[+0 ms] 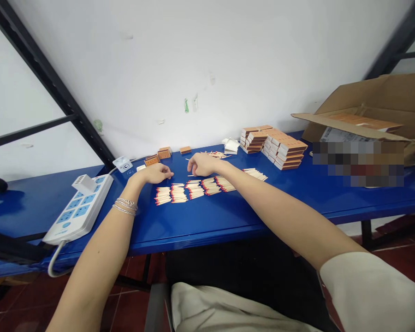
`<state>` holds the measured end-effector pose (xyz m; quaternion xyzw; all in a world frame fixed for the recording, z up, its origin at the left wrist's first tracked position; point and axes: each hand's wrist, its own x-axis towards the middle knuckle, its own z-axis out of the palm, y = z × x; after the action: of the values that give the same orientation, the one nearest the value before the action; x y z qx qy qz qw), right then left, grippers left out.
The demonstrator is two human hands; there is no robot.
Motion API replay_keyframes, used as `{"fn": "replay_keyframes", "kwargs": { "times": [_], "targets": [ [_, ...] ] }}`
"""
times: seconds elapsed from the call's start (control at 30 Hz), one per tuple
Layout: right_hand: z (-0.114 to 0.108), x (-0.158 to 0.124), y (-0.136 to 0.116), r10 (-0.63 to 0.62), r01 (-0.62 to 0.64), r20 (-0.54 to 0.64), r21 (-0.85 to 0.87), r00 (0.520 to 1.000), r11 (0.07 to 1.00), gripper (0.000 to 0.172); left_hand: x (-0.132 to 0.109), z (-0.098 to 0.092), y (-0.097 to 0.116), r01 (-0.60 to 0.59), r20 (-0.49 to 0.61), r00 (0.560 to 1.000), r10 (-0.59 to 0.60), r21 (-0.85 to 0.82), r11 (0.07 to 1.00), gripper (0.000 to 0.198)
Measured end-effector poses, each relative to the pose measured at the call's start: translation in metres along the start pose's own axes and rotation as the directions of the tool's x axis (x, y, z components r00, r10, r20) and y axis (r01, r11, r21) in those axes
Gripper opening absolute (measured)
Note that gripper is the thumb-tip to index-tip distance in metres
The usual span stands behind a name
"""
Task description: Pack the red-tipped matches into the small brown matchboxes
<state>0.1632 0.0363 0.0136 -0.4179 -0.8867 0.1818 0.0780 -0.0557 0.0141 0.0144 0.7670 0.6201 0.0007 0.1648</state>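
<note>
Several small piles of red-tipped matches (195,189) lie in a row on the blue table (207,221). My left hand (155,174) rests just behind the left end of the row, thumb and fingers pressed together; whatever they hold, if anything, is too small to make out. Behind the middle piles, my right hand (204,164) reaches down with curled fingers, and a pale matchstick (191,175) pokes out at its fingertips. Loose matches (216,155) lie scattered beyond the right hand. My right forearm covers part of the row.
Stacked matchboxes (283,147) and white inner trays (231,145) stand at the back right. More matchboxes (164,152) sit behind my left hand. A power strip (86,212) lies on the left, an open cardboard box (366,103) on the right. A wall rises behind.
</note>
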Motion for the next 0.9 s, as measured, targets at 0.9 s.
{"fn": "replay_keyframes", "kwargs": {
  "times": [0.9],
  "targets": [
    [0.014, 0.036, 0.053, 0.164, -0.175, -0.361, 0.001, 0.918, 0.985, 0.023, -0.003, 0.0, 0.001, 0.012, 0.007, 1.0, -0.012, 0.006, 1.0, 0.048]
  ]
}}
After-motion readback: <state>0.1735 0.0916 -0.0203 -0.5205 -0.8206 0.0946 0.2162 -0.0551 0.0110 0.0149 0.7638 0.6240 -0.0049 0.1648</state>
